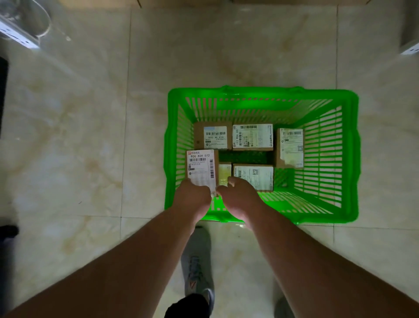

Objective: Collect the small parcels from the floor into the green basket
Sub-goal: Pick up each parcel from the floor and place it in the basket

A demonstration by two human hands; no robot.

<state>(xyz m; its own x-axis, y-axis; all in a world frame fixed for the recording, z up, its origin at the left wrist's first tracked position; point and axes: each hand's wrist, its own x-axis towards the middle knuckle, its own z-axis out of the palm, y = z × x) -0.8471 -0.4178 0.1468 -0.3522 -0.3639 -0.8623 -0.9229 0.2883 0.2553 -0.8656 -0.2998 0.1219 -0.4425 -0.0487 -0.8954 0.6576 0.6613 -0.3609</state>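
The green basket (349,156) stands on the tiled floor ahead of me. Several small cardboard parcels with white labels lie on its bottom, among them one at the back left (213,138), one at the back middle (252,136) and one at the right (290,147). My left hand (192,199) and my right hand (238,197) together hold a labelled parcel (201,169) over the basket's near left corner. Beneath it a parcel with a yellowish label (225,173) is partly hidden, next to another labelled parcel (255,178).
A grey shoe (197,261) stands on the tiles just before the basket. A white power strip (17,37) lies at the far left, a white object (410,48) at the far right. Cardboard edges (294,1) run along the top.
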